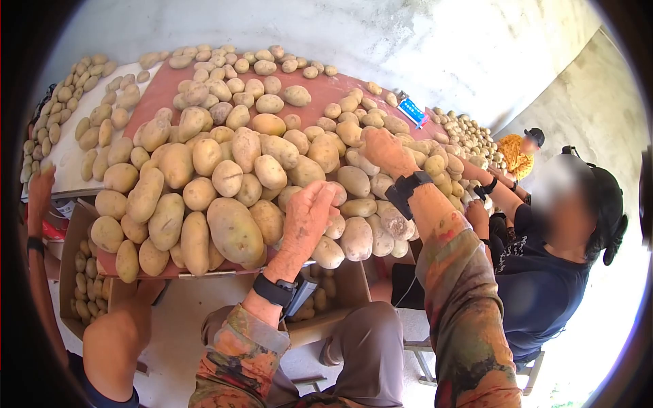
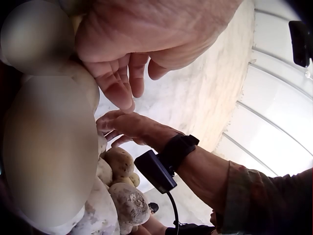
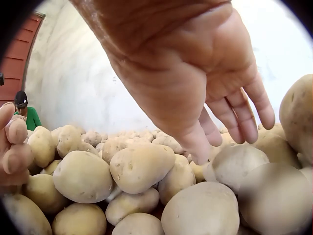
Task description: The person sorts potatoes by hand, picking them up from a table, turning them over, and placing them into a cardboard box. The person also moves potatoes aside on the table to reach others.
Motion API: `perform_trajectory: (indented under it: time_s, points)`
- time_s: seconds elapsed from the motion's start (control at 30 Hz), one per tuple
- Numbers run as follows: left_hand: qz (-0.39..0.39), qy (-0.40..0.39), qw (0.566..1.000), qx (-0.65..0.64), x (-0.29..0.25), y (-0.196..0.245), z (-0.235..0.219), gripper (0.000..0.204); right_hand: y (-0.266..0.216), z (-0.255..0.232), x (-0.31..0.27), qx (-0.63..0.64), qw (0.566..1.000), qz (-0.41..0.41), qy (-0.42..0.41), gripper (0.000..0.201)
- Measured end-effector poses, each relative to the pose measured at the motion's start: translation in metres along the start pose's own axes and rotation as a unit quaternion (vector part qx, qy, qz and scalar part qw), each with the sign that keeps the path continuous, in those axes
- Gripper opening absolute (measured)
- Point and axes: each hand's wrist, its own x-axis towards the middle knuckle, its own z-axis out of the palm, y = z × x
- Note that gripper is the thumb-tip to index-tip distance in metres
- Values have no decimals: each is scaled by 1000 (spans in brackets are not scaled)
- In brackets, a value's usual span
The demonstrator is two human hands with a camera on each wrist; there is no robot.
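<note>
Potatoes (image 1: 231, 224) lie heaped on a reddish-brown table (image 1: 153, 92). Over the near right part of the heap, my left hand (image 1: 309, 217) bends its fingers loosely beside a pale potato (image 1: 338, 194). The left wrist view shows nothing between those fingers (image 2: 115, 90). Farther forward and right, my right hand (image 1: 389, 153) reaches over the heap. In the right wrist view its relaxed fingers (image 3: 237, 115) point down, spread apart just above the potatoes, with nothing in the palm. Large potatoes (image 3: 200, 210) sit below it.
Cardboard boxes with potatoes (image 1: 88, 285) stand under the table's front edge. A blue-and-white packet (image 1: 412, 112) lies by the back wall. A person in a black cap (image 1: 551, 272) sits at the right, their arms at the heap. Another person's arm (image 1: 39, 217) reaches in at the left.
</note>
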Motion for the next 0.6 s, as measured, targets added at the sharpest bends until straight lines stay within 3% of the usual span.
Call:
perform_trajectory:
  time_s: [0.2,0.5,0.6]
  points:
    - [-6,-3,1000,-7,1,1,-1,31,0,9,23,26,999,-22,31,27]
    - [-11,-5,1000,3,2,0,-1,29,-23,9,40,37,998,26,-41,24]
    - [10,-7,1000,10,3,-4,0,29,-16,14,50,48,997,2,-62,29]
